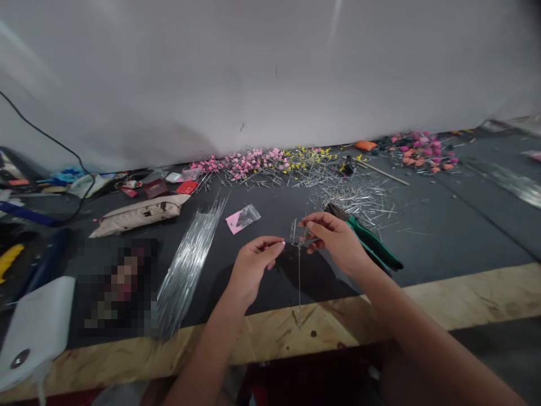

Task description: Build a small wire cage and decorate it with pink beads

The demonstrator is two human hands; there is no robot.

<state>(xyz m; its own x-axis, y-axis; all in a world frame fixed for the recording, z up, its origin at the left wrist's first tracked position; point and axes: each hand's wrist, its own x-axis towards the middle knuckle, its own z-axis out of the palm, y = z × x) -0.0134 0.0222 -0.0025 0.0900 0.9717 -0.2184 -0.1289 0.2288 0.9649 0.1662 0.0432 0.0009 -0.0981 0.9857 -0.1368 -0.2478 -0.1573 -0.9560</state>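
Observation:
My right hand (333, 239) pinches a bent wire frame (293, 231) above the dark work surface. A long straight wire stem hangs from the frame toward the wooden edge. To the left of the frame is my left hand (256, 265), thumb and forefinger pressed together. A tiny pale spot shows at those fingertips; whether it is a small piece or a nail I cannot tell. Pliers with green handles (374, 242) lie just behind my right wrist. Beyond my left hand rests a small clear packet (244, 219) with a pink part.
A bundle of straight wires (190, 259) lies on the left. Pink-tipped wire pieces (253, 163), yellow-tipped ones (310, 158) and loose cut wires (359, 200) are heaped toward the wall. A wrapped package (141, 214) and a white device (38, 324) sit left.

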